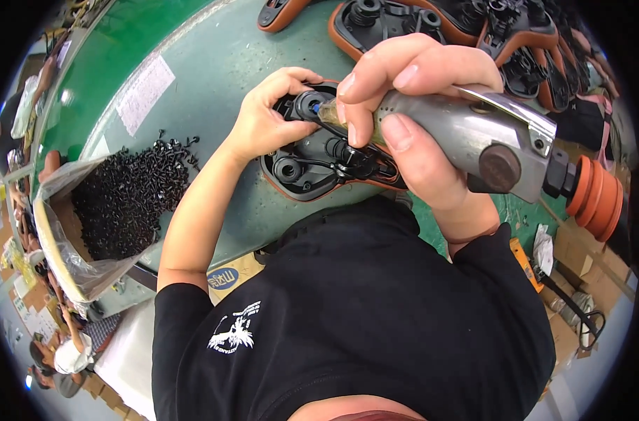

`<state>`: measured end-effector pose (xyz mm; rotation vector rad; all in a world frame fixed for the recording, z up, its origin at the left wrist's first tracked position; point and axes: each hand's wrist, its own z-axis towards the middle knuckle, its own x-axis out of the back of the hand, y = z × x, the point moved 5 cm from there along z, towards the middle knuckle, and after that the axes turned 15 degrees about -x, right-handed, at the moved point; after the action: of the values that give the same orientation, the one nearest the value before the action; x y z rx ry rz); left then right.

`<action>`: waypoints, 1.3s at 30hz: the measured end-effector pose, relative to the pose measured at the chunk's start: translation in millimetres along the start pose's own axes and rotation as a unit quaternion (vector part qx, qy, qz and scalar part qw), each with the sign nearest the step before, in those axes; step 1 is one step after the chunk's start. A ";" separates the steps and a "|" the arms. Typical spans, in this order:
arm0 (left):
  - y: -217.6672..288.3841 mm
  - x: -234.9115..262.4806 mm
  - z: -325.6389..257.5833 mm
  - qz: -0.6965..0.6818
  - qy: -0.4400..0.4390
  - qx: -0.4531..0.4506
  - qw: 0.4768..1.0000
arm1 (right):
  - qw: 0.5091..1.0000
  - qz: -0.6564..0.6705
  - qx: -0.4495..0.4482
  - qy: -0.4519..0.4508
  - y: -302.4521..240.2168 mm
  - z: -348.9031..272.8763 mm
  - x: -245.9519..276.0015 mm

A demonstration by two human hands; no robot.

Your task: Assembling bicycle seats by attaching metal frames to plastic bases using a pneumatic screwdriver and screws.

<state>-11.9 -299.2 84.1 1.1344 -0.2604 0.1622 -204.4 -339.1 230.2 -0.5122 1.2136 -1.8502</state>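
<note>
My left hand [267, 116] grips the far left part of what looks like an upturned bicycle saddle [312, 168], black inside with a brown rim. Its thumb and fingers close around a round black post. In my right hand [431, 172], a grey metal power screwdriver [467, 130] lies nearly level, fingers wrapped over its body. The tool's narrow front end points left into the round post beside my left thumb; a small blue spot shows there. Whether a screw sits under the tip is hidden. An orange ribbed fitting [596, 200] is at the tool's back end.
To the left, a plastic-lined box [56, 242] spills black screws [133, 196] onto the green table [214, 67]. More black-and-brown saddles [382, 24] are heaped at the far right. A paper sheet [145, 95] lies on the table. Cardboard boxes [579, 249] stand at right; other people are at far left.
</note>
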 end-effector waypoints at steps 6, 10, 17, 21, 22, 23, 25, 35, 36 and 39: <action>-1.5 1.5 8.0 0.031 -0.022 -0.101 0.994 | 0.998 -0.064 -0.020 -0.012 6.0 10.7 -0.7; -3.2 0.6 9.4 -0.010 -0.035 -0.060 0.998 | 0.997 -0.057 -0.057 -0.015 10.4 7.9 -7.8; -8.9 2.7 5.6 -0.041 -0.020 -0.096 0.994 | 0.989 -0.117 -0.068 -0.052 15.3 9.8 -19.1; -9.0 3.7 3.1 -0.042 -0.019 -0.078 0.996 | 0.991 -0.117 -0.057 -0.039 20.0 8.5 -18.0; -8.4 4.0 3.5 -0.045 -0.014 -0.078 0.996 | 0.991 -0.115 -0.054 -0.035 19.5 9.9 -19.3; -7.6 4.3 4.1 -0.045 -0.015 -0.078 0.996 | 0.991 -0.117 -0.058 -0.038 19.1 11.2 -21.8; -7.8 4.3 4.6 -0.043 -0.017 -0.074 0.996 | 0.993 -0.098 -0.054 -0.033 19.0 11.8 -22.3; -12.2 4.8 3.1 -0.040 -0.012 -0.064 0.997 | 0.991 -0.118 -0.048 -0.040 24.7 15.7 -25.6; -11.7 4.7 2.2 -0.042 -0.009 -0.067 0.997 | 0.990 -0.125 -0.046 -0.035 25.6 14.4 -26.3; -10.0 3.1 2.6 -0.046 -0.010 -0.058 0.997 | 0.996 -0.072 -0.046 -0.027 42.0 9.6 -18.4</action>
<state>-6.7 -305.7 77.3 1.0310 -0.2313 0.0535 -169.3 -336.6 199.2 -0.7124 1.2576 -1.8928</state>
